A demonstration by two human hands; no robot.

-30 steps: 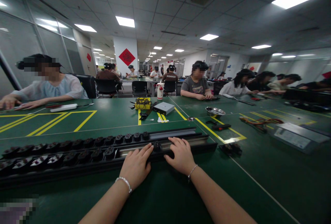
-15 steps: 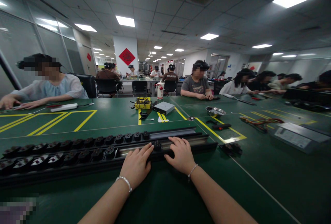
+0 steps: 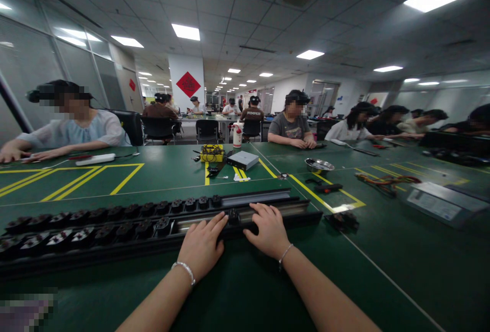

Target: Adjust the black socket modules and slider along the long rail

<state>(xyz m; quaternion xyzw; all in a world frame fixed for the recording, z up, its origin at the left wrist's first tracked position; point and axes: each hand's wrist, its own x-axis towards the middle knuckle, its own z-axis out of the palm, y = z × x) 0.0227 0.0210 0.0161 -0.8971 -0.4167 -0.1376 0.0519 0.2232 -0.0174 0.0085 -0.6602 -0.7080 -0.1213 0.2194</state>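
Note:
Two long black rails (image 3: 115, 253) lie side by side on the green table (image 3: 245, 291), with rows of round black modules (image 3: 163, 226) in their left parts. One lone black module (image 3: 233, 216) sits in the near rail between my hands. My left hand (image 3: 202, 242) rests on the near rail, its fingers spread and the fingertips beside that module. My right hand (image 3: 267, 230) lies on the rail to the right of the module, fingers apart and curved. Neither hand is closed around anything.
Beyond the rails are a yellow box with cables (image 3: 212, 153), a grey drive (image 3: 242, 160) and a metal bowl (image 3: 319, 165). To the right lie black parts (image 3: 343, 220), coloured wires (image 3: 378, 183) and a silver power supply (image 3: 446, 203). Other people sit around the table.

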